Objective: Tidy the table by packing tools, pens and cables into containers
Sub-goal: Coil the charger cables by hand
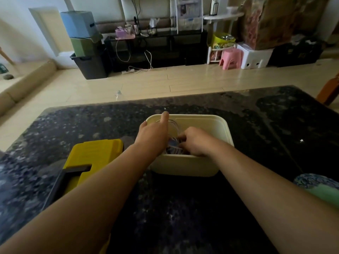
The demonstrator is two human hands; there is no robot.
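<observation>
A cream bin (pixel 211 118) stands about midway across the dark speckled tabletop (pixel 266 129), and both hands are down in it. A tangle of white cables (pixel 174 147) lies inside, toward the bin's left end. The right hand (pixel 196 142) has its fingers curled into the bundle, gripping it. The left hand (pixel 155 133) lies over the cables with its forefinger (pixel 165 116) stretched to the far rim; its other fingers are hidden, so I cannot tell whether it holds anything. A yellow toolbox (pixel 95 154) sits just beside the bin, toward the left edge.
</observation>
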